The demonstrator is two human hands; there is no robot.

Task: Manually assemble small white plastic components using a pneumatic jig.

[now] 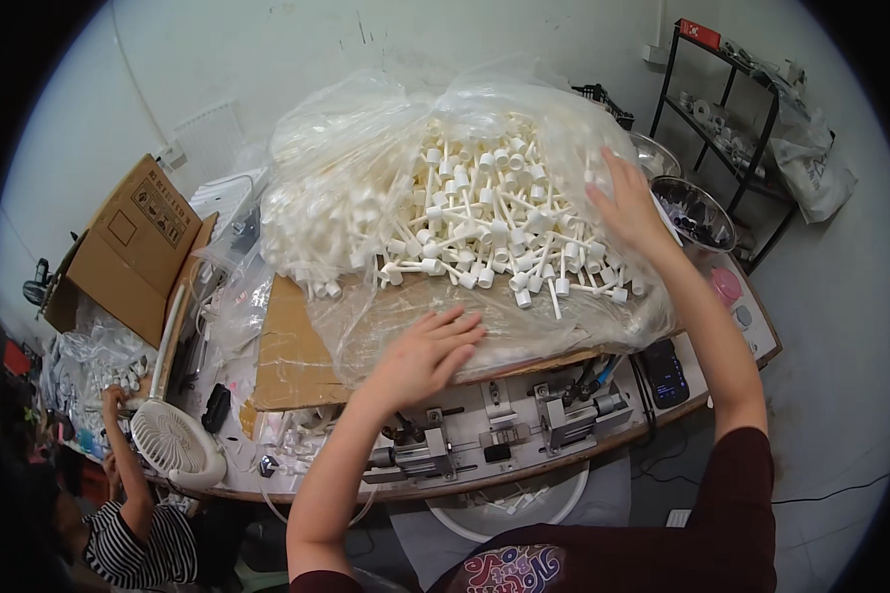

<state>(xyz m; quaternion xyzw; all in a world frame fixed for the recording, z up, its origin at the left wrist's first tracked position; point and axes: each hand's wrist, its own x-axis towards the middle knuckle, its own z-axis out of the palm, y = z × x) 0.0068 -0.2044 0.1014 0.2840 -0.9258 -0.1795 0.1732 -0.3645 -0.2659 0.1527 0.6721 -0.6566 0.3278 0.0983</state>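
Note:
A large clear plastic bag (341, 124) lies wide open in front of me. Heaped in it are many small white plastic parts (485, 212), each a thin stem with a short cup-like end. My left hand (427, 354) rests on the bag's near flap with its fingers stretched out and nothing in them. Against the bag's right side, my right hand (631, 206) is spread, its fingers apart on the film. Under the bag, a cardboard sheet (292, 341) shows at the left.
Below the cardboard stands a metal fixture (420, 460) with cylinders. A black phone-like device (666, 381) lies right; metal bowls (697, 222) and a shelf (732, 148) stand beyond. Left are a white fan (173, 440), a carton (133, 237) and another person (138, 539). A white basin (569, 504) sits below.

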